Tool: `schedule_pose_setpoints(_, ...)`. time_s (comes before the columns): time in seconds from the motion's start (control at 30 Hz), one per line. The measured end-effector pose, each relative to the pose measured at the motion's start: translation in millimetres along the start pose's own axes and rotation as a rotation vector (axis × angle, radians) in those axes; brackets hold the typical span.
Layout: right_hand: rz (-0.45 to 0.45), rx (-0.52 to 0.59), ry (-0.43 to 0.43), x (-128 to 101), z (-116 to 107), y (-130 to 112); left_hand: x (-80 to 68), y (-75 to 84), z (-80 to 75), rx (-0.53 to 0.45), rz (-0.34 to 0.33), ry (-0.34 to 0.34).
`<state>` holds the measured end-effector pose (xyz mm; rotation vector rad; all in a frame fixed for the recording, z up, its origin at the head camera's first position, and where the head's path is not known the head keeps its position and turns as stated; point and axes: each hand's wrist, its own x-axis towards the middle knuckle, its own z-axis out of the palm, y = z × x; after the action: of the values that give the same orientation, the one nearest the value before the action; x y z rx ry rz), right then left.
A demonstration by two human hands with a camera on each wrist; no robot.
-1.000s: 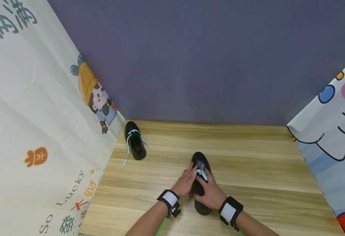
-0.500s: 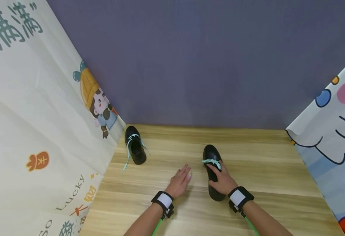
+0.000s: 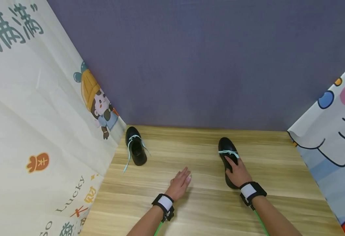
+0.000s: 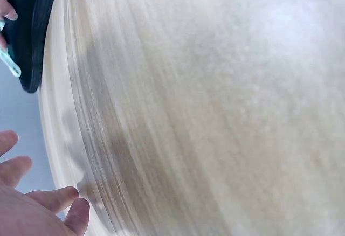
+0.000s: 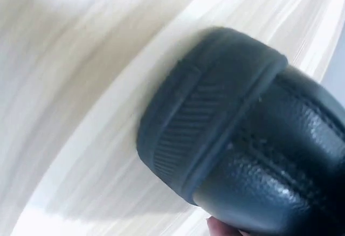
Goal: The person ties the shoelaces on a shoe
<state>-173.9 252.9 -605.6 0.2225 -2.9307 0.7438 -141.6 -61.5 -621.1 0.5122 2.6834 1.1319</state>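
right hand (image 3: 238, 172): fingers curled over the black shoe (image 3: 227, 149), gripping it
left hand (image 3: 179, 184): spread flat on the wooden surface (image 3: 272, 183), holding nothing

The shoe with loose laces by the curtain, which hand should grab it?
Probably the left hand: it lies open on the table, holds nothing, and is nearer the loose-laced shoe. The right hand is holding the other shoe.

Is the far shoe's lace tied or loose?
Loose: the far shoe's lace trails down its side onto the table.
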Motion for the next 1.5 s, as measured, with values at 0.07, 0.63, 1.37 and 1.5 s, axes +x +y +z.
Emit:
schedule_pose_setpoints(0.07, 0.01, -0.013, 0.023, 1, -6, 5, 0.0, 0.5, -0.1, -0.006, -0.003, 0.006)
schedule_pose_setpoints(0.63, 0.143, -0.025, 0.027, 23, -29, 49, -0.4, -1.7, -4.8, 0.007, -0.007, 0.052)
schedule_pose_setpoints(1.37, 0.077, -0.009, -0.002, 24, -56, 72, 14.6, -14.6, -58.3, -0.001, 0.062, 0.321)
schedule_pose_setpoints(1.5, 0.022, -0.041, 0.126, 14, -57, 63, 23.4, -23.8, -86.1, 0.05, 0.092, 0.524)
